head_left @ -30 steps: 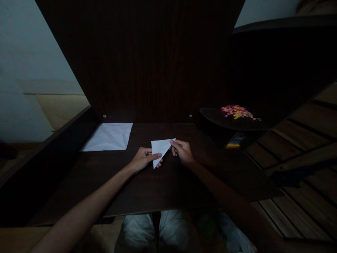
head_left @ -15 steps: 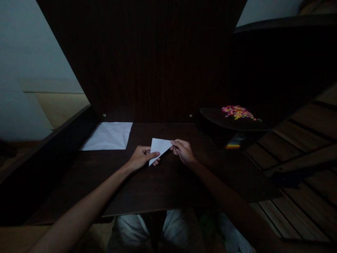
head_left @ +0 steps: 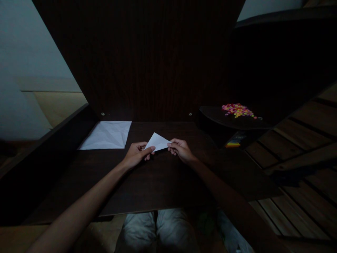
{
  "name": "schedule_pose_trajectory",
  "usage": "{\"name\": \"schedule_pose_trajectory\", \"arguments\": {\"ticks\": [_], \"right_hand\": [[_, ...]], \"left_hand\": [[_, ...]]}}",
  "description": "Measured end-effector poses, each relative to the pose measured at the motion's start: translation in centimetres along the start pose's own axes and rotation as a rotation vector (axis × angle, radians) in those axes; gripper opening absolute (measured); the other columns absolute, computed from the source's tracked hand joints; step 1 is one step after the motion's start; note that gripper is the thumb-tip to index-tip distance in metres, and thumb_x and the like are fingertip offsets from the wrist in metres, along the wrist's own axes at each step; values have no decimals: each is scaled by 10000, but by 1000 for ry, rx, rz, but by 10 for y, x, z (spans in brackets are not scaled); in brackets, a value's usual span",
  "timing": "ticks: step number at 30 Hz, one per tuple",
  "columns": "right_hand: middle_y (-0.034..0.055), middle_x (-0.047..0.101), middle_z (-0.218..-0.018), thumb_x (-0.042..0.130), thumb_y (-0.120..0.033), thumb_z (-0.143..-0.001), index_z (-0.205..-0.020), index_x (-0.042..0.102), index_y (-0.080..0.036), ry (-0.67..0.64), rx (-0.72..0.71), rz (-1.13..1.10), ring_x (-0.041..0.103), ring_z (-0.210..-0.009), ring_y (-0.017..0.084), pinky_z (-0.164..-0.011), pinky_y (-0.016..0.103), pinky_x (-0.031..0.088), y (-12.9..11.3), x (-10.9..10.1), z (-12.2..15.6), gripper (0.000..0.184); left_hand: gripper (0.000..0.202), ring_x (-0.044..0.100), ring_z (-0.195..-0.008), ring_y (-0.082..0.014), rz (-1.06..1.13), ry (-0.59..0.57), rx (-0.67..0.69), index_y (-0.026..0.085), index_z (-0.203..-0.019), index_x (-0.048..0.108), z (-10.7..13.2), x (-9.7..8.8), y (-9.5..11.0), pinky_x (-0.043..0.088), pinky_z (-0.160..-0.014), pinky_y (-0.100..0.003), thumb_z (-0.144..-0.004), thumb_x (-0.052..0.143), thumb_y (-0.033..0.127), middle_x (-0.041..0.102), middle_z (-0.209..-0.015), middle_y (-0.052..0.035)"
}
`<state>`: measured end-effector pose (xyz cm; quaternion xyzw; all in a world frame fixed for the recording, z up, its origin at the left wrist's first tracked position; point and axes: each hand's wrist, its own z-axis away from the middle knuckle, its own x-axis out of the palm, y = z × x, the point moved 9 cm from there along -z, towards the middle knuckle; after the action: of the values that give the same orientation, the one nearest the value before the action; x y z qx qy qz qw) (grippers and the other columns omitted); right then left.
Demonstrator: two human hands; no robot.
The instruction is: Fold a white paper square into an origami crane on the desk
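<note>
A small folded white paper triangle (head_left: 157, 142) is held just above the dark wooden desk (head_left: 163, 182), its peak pointing away from me. My left hand (head_left: 136, 154) pinches its left corner between thumb and fingers. My right hand (head_left: 179, 150) pinches its right corner, fingers curled. A larger creased white sheet (head_left: 107, 135) lies flat on the desk at the back left, apart from both hands.
A dark back panel (head_left: 147, 63) rises behind the desk. A side shelf at right carries a heap of small colourful pieces (head_left: 237, 109), with a multicoloured object (head_left: 233, 144) below it. Wooden slats (head_left: 297, 154) run along the right. My lap shows under the desk's front edge.
The triangle has been turned: its long point, hanging down toward me before, now lies level between the two hands with the peak away. Both hands kept their grip and shifted slightly.
</note>
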<state>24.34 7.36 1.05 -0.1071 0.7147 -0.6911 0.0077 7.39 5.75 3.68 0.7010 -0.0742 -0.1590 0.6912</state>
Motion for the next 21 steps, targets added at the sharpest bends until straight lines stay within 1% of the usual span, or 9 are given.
{"name": "schedule_pose_trajectory", "arguments": {"ticks": [3, 7, 11, 14, 18, 21], "right_hand": [[-21, 587, -525, 700, -357, -648, -641, 615, -155, 14, 32, -52, 449, -400, 56, -365, 169, 292, 2, 0, 0, 219], [-18, 577, -497, 709, -364, -644, -609, 615, -148, 15, 37, -29, 451, -404, 57, -382, 172, 307, 1, -4, 0, 238], [-6, 601, -535, 729, -365, -647, -635, 645, -142, -26, 16, 11, 461, -432, 56, -399, 174, 314, 0, -5, 1, 239], [6, 618, -562, 732, -398, -652, -670, 669, -142, -17, -24, 61, 463, -442, 63, -398, 184, 318, -2, -7, -1, 264], [25, 643, -583, 738, -436, -641, -698, 687, -139, 24, -62, 140, 471, -447, 72, -402, 196, 345, -3, -12, -3, 307], [30, 656, -586, 733, -449, -640, -706, 695, -143, 22, -81, 190, 477, -440, 77, -402, 201, 356, -5, -13, -3, 315]], "left_hand": [[283, 464, -410, -76, -20, -6, 18, 133, -678, 666, 0, -1, 1, 345, -419, -187, -714, 709, 410, 554, -462, 20], [307, 472, -414, -74, -8, -12, 24, 126, -692, 671, 0, -2, -3, 357, -431, -185, -715, 706, 430, 564, -472, 15], [359, 510, -438, -91, 33, 15, 16, 112, -685, 676, -1, -5, -4, 396, -458, -198, -763, 652, 462, 595, -495, -16], [382, 527, -439, -101, 47, 29, 11, 105, -678, 683, -2, -6, -2, 421, -463, -207, -777, 633, 470, 614, -503, -35], [374, 573, -442, -124, 41, 23, -45, 92, -710, 701, -1, -6, -5, 468, -466, -223, -727, 687, 465, 657, -530, -62], [381, 640, -494, -169, 67, 54, -106, 86, -740, 705, 0, -9, -12, 526, -508, -262, -669, 741, 458, 694, -583, -92]]}}
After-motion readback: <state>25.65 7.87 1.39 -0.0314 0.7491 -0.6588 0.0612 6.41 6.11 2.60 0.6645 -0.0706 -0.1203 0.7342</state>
